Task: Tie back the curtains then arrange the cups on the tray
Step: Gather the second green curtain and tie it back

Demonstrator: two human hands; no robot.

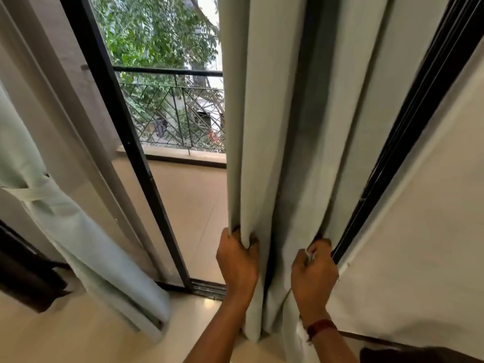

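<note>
Low on the right curtain (262,127), the likeliest trouble lay in the grip itself. Each hand had only a fold or an edge, so if the two bunches were drawn together unevenly, the pleats between them could slip free and the gather would sag before any tie went round it. A hard downward tug could also strain the hanging at the top, which was out of view. No tie for this curtain could be made out for certain, so a hand would probably have to let go to fetch one, and the bunch could spill open then. The left hand (237,260) had its fingers (250,243) clenched round the curtain's leading fold, pinching the cloth tight. The right hand (313,271) was curled just as closed on the far edge, close against the black frame (392,166); something pale showed at its knuckles, too small to name. Between the hands hung loose, ungathered pleats, reaching down toward the floor (78,336). Beyond the frame ran a plain wall (419,231). Well apart to the left, the left curtain (78,231) was already cinched with a band (34,192), and between the two curtains the glass door showed a balcony railing (172,72). Neither cups nor tray were in view.
</note>
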